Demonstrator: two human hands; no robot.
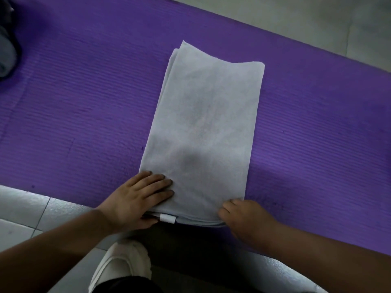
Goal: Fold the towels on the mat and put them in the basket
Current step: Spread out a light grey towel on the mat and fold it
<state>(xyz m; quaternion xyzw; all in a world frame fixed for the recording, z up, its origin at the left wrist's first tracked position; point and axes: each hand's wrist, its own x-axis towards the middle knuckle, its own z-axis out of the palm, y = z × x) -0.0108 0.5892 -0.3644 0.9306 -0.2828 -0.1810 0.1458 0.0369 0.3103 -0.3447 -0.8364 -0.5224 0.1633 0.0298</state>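
A pale grey towel [203,127] lies folded into a long strip on the purple mat [84,106], its layered near edge carrying a small white tag [167,218]. My left hand [135,199] lies on the towel's near left corner, fingers straight on top and thumb under the edge. My right hand [243,218] curls its fingers round the near right corner. No basket shows in this view.
A dark grey bundle [7,53] sits at the mat's far left edge. Pale floor tiles [21,216] border the mat on the near and far sides. A white shoe [120,265] and a dark trouser leg are below the towel.
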